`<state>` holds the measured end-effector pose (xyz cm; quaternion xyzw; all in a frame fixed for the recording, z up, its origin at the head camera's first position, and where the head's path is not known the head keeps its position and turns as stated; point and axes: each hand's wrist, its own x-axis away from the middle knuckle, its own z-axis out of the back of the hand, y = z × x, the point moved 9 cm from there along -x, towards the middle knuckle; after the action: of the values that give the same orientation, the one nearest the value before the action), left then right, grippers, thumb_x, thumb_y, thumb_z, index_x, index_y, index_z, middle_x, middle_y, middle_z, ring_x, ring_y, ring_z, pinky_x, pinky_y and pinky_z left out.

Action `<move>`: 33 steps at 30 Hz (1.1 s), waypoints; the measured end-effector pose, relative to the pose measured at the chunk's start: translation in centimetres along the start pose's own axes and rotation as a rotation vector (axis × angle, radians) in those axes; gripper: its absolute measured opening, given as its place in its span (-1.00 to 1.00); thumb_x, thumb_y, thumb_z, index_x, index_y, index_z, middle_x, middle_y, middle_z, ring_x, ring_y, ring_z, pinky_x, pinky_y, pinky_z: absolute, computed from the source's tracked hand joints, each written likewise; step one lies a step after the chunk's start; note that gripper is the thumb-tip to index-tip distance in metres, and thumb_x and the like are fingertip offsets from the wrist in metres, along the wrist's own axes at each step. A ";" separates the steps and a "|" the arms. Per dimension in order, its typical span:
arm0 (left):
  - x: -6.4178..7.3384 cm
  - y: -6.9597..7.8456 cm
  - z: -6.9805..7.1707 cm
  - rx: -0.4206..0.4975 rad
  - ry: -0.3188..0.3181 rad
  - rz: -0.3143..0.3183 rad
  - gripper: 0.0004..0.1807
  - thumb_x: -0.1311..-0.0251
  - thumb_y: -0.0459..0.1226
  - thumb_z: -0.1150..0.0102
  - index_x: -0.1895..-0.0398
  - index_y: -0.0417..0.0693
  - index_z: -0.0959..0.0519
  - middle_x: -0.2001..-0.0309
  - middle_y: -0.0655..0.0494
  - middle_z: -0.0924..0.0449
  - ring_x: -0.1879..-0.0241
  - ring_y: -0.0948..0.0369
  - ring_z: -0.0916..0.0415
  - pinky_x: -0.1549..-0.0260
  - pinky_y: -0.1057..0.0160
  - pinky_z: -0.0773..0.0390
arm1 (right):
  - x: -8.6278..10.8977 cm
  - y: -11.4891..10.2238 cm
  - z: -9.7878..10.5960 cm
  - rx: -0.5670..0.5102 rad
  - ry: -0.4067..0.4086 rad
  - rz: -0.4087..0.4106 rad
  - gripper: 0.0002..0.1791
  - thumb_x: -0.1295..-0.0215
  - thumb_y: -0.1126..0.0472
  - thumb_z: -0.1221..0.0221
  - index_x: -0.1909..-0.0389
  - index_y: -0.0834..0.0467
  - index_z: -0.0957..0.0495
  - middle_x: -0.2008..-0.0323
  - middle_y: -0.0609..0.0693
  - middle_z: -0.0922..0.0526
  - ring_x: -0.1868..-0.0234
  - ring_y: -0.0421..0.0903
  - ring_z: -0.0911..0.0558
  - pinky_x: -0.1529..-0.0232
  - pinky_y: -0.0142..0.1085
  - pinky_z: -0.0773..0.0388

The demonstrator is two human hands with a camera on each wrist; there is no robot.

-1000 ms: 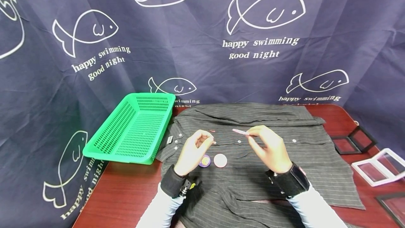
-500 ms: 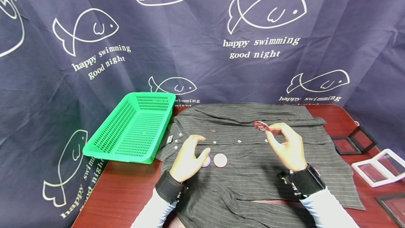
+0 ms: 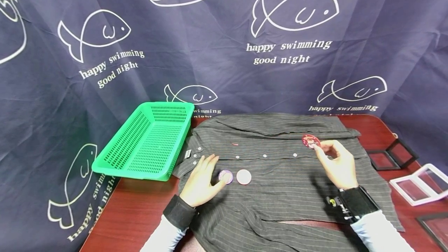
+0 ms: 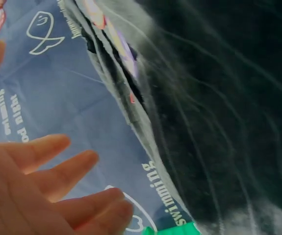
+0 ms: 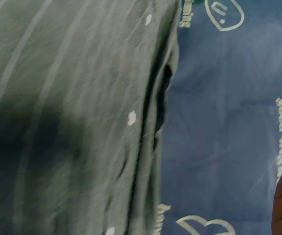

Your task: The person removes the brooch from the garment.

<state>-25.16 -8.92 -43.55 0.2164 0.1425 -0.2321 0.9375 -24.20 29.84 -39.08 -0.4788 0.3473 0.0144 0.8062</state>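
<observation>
A dark grey striped shirt (image 3: pixel 280 195) with white buttons lies spread over the table. My right hand (image 3: pixel 337 166) pinches a round red badge (image 3: pixel 310 141) by its edge between thumb and fingers, raised above the shirt's right part. Over the shirt's left part is my left hand (image 3: pixel 200 185), its fingers extended and holding nothing. The left thumb is beside or over the edge of a round purple badge (image 3: pixel 227 175); contact cannot be told. To the right of that one lies a pale pink round badge (image 3: pixel 244 177). In the left wrist view, the left fingers (image 4: pixel 67 176) are spread.
A green basket (image 3: pixel 164 171) stands at the table's left. On the right are a black frame (image 3: pixel 402 153), a white frame (image 3: pixel 418 184) and another dark frame (image 3: pixel 432 224). A small red piece (image 3: pixel 235 144) lies on the shirt. A fish-print curtain (image 3: pixel 224 49) hangs behind.
My right hand has moved right with the red badge, turning its face into view. My left hand has come away to the left and its fingers have straightened.
</observation>
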 end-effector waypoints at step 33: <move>1.3 -2.3 -4.0 -0.088 -0.526 0.133 0.02 -0.03 0.21 -0.25 -0.41 -0.29 -0.26 -0.46 -0.24 -0.17 -0.40 -0.35 -0.14 -0.35 -0.16 -0.24 | 0.9 9.3 7.8 0.101 0.128 -0.383 -0.74 -0.19 0.29 -0.27 0.49 -0.18 -0.52 0.65 -0.60 -0.47 0.60 -0.61 -0.45 0.49 -0.73 -0.31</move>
<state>-25.84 -9.34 -48.22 0.1167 -0.1105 -0.2117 0.9640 -22.58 40.73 -44.31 -0.4950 0.3009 -0.1869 0.7934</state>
